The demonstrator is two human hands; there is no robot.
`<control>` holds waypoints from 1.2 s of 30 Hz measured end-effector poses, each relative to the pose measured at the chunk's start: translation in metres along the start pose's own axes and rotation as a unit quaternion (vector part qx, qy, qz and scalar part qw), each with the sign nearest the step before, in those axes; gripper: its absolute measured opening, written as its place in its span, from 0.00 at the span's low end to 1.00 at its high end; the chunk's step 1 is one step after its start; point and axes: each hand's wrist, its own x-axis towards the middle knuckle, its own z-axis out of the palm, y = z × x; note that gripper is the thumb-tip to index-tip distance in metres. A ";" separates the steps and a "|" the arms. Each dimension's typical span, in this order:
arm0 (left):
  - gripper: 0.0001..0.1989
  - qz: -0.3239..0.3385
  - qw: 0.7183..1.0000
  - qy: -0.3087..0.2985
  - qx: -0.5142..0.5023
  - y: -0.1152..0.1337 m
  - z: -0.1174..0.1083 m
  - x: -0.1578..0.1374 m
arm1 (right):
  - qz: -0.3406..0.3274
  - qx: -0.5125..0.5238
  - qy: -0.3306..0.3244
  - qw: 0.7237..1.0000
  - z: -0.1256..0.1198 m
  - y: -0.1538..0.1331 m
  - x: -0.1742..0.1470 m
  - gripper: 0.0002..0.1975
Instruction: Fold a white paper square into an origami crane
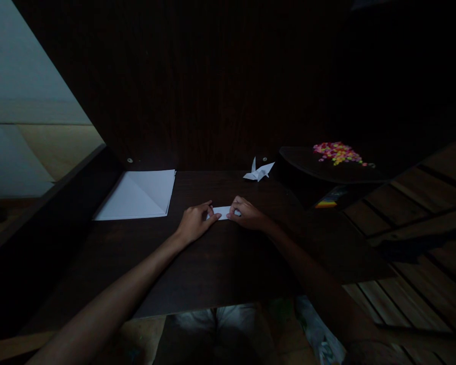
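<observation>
Person's L hand [195,222] has the L end of a small folded white paper strip [223,212], thumb & fingertips closed narrow on it. R hand [247,213] has its fingers bunched tight on the R end. Strip sits b/w the two hands, mid part uncovered; can't tell if it's flat on the dark wooden desktop [205,263] or a touch above. Well L of the L hand & a bit farther back: stack of white paper sheets [139,195], top one w/ a diag. crease. Just beyond the R hand, slightly R: white origami crane [259,172], standing near the back panel [197,91]. Farther R of the R hand, on a rounded shelf [298,158]: pile of tiny multicolored pcs [338,153], too small to ID.
</observation>
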 end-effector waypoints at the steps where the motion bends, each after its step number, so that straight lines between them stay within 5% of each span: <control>1: 0.11 -0.008 1.000 0.002 0.011 0.002 0.001 0.000 | -0.001 -0.002 0.000 1.000 0.000 0.000 0.000 0.05; 13: 0.10 -0.029 1.000 0.005 0.002 0.002 0.005 0.002 | 0.002 0.008 0.024 1.000 -0.003 0.004 0.001 0.05; 29: 0.05 -0.017 0.999 0.017 0.029 0.003 0.006 -0.003 | 0.023 0.194 -0.023 0.980 -0.014 0.017 0.002 0.06; 36: 0.06 -0.016 0.999 0.009 0.042 0.006 0.007 -0.003 | 0.021 0.080 0.051 0.995 -0.004 0.006 0.000 0.08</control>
